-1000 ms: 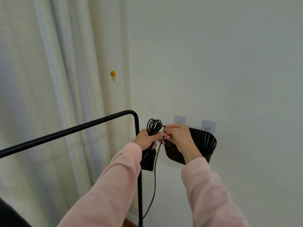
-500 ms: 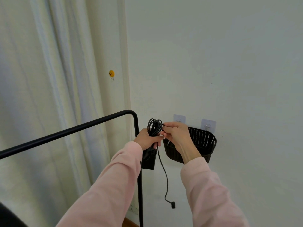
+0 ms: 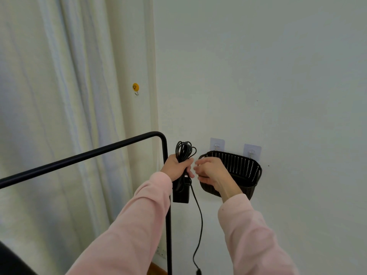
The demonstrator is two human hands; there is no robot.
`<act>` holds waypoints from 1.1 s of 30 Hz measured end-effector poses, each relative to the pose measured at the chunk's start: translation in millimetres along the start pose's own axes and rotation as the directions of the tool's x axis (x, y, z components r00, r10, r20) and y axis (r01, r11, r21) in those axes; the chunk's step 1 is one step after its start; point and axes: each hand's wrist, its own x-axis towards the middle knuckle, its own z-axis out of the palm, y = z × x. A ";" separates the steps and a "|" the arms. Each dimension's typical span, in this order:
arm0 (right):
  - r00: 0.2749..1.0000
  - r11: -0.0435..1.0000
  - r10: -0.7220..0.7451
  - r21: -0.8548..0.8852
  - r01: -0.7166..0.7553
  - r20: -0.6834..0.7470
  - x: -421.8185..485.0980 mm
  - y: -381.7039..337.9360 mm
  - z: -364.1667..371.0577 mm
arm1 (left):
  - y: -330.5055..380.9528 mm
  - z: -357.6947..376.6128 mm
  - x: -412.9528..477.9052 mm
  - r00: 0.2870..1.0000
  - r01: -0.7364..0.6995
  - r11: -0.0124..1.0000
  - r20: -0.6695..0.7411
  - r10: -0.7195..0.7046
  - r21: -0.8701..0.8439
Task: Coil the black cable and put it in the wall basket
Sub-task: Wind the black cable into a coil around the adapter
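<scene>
Basket (image 3: 246, 165) mouth open — rack (image 3: 166, 195) leftward

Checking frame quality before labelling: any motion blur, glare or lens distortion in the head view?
Head view: the right hand is smeared by motion at its fingers; the left hand and the black coiled cable are sharp. Light is soft and even, no glare. Wide-angle bending shows in the black metal rack bar and white curtain.

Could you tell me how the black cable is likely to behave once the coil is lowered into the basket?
The black cable looks floppy: its loose tail hangs limp below the left hand, so it will probably trail over the basket rim. The loops may spring apart once released. The adapter block likely makes that end heavier.
</scene>
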 end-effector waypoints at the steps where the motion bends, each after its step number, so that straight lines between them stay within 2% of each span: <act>1: 0.998 0.995 0.055 -0.090 -0.052 0.036 -1.4 3.9 0.9 | 0.7 -0.6 0.7 1.000 -0.006 1.000 -0.022 0.006 -0.020; 4: 0.975 0.950 0.169 -0.287 -0.123 0.142 -5.4 14.7 5.2 | 4.3 -0.1 3.0 0.995 -0.026 0.994 -0.098 0.015 -0.107; 9: 0.960 0.897 0.229 -0.419 -0.144 0.161 -4.2 24.0 7.7 | 2.6 3.5 3.1 0.980 -0.004 0.961 -0.194 -0.052 -0.277; 13: 0.953 0.838 0.273 -0.519 -0.168 0.132 -2.8 34.7 0.5 | 6.6 0.3 3.4 0.961 -0.015 0.959 -0.270 -0.065 -0.283; 18: 0.973 0.824 0.229 -0.538 -0.180 0.025 -2.2 40.4 -4.3 | 3.2 -4.3 5.6 0.943 0.011 0.978 -0.324 -0.080 -0.210; 22: 0.995 0.714 0.102 -0.696 -0.072 0.001 -1.4 30.7 -4.5 | 3.4 -1.4 2.7 0.959 0.020 0.994 -0.278 -0.048 -0.105; 26: 0.997 0.640 0.030 -0.767 0.036 0.071 -3.7 14.6 -2.7 | 6.0 2.3 -3.9 0.982 0.003 0.999 -0.191 0.003 0.036; 30: 0.987 0.647 -0.045 -0.748 0.146 0.153 -6.6 6.3 1.8 | 6.2 2.4 -7.9 0.995 -0.001 0.997 -0.102 0.009 0.083; 33: 0.982 0.716 -0.089 -0.674 0.180 0.168 -8.3 0.8 6.4 | 4.7 3.0 -8.2 0.998 0.012 0.995 -0.066 -0.005 0.103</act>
